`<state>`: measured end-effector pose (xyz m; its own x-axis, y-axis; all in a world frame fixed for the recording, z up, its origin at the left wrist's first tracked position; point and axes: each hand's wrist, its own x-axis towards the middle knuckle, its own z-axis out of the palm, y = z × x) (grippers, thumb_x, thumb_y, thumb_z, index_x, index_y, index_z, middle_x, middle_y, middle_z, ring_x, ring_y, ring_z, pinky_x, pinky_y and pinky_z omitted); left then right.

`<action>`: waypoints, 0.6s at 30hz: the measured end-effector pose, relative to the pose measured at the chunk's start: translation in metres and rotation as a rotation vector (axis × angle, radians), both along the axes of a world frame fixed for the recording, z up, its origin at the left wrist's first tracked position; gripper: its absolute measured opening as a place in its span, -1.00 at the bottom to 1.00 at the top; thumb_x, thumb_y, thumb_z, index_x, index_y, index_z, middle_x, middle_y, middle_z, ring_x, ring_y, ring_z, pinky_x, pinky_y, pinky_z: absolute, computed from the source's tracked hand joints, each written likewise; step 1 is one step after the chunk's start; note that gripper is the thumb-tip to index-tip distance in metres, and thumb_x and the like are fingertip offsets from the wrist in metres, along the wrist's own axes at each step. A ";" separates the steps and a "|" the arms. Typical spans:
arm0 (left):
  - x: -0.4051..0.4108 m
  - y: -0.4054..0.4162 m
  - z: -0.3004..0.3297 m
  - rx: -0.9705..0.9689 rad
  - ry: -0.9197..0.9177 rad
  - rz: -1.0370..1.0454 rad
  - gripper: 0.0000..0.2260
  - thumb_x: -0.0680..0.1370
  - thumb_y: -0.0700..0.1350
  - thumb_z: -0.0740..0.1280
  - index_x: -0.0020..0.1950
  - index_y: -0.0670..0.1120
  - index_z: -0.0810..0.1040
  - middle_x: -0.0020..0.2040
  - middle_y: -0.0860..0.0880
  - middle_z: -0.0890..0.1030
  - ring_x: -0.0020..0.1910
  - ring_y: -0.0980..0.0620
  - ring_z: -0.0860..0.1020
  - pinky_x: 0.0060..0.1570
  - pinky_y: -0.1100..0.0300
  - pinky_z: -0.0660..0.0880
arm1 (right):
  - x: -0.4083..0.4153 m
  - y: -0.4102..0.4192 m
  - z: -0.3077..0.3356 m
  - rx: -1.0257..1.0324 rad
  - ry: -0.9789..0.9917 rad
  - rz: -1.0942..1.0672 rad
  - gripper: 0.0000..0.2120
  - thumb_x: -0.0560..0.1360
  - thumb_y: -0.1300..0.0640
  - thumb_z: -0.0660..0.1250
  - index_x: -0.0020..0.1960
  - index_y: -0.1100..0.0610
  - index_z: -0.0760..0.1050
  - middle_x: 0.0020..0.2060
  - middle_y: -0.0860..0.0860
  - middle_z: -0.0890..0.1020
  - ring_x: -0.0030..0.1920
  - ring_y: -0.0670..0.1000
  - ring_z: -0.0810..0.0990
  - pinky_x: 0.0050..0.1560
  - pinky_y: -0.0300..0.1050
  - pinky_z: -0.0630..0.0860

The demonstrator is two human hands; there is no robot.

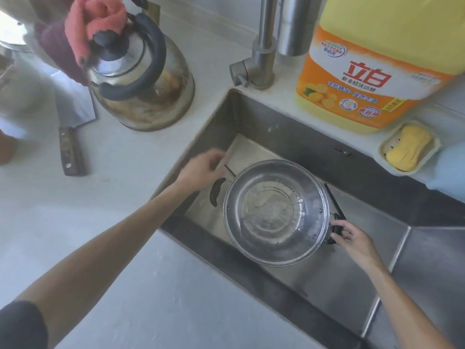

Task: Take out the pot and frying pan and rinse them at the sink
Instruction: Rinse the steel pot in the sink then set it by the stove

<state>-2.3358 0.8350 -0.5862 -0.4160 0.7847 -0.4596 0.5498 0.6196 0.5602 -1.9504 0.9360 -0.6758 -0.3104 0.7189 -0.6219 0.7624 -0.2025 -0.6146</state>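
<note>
A round steel pot [274, 212] with two black side handles hangs tilted inside the steel sink [352, 280]; its inside looks wet and holds nothing else. My right hand [352, 238] grips the pot's right handle. My left hand [201, 172] hovers just above and to the left of the pot's left handle [216, 195], fingers curled and blurred, touching nothing I can make out. The steel faucet [261, 51] rises behind the sink's far left corner; no water stream shows. No frying pan is in view.
A stained steel kettle [143, 81] with a pink cloth on its lid stands on the white counter left of the sink. A cleaver [73, 127] lies further left. A big yellow detergent jug [372, 71] and a yellow sponge in a dish [407, 147] sit behind the sink.
</note>
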 end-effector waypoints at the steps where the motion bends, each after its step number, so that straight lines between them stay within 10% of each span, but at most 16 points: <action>1: 0.003 -0.011 -0.009 -0.222 -0.008 -0.120 -0.65 0.50 0.04 0.33 0.27 0.07 0.44 0.10 -0.02 0.56 0.12 -0.05 0.53 0.13 0.12 0.42 | 0.002 0.002 -0.004 0.000 -0.017 0.023 -0.54 0.43 0.30 0.38 -0.16 -0.33 0.52 -0.06 0.03 0.67 -0.06 0.01 0.65 -0.02 -0.25 0.47; 9: 0.012 -0.015 -0.031 -0.136 -0.049 -0.234 -0.75 0.52 -0.18 0.31 0.17 0.06 0.55 -0.38 0.17 0.38 -0.37 0.20 0.39 -0.31 0.41 0.30 | 0.001 -0.001 -0.012 -0.054 -0.047 0.023 -0.73 0.45 0.34 0.33 -0.07 -0.04 0.49 0.06 0.14 0.62 -0.07 0.07 0.59 -0.03 -0.17 0.39; 15: 0.010 -0.021 -0.018 -0.055 -0.070 -0.198 -0.74 0.52 -0.10 0.32 0.17 0.17 0.50 -0.28 0.00 0.63 -0.28 0.07 0.55 -0.08 0.16 0.44 | 0.021 -0.014 0.004 -0.117 0.049 0.013 -0.62 0.46 0.29 0.36 -0.12 -0.23 0.52 0.05 0.11 0.63 -0.05 0.05 0.66 0.17 -0.07 0.48; 18: 0.008 -0.033 -0.003 0.010 -0.122 -0.200 -0.75 0.51 -0.10 0.35 0.11 0.22 0.51 -0.30 0.07 0.64 -0.11 -0.12 0.63 0.07 0.02 0.50 | 0.027 -0.019 0.040 -0.077 0.080 0.000 -0.69 0.46 0.29 0.37 -0.06 -0.14 0.52 0.02 0.06 0.63 -0.18 -0.24 0.65 -0.06 -0.48 0.45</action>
<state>-2.3281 0.8019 -0.5896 -0.1937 0.8509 -0.4882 0.5892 0.4988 0.6356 -1.9238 0.9170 -0.6359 -0.3617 0.6700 -0.6483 0.7115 -0.2509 -0.6563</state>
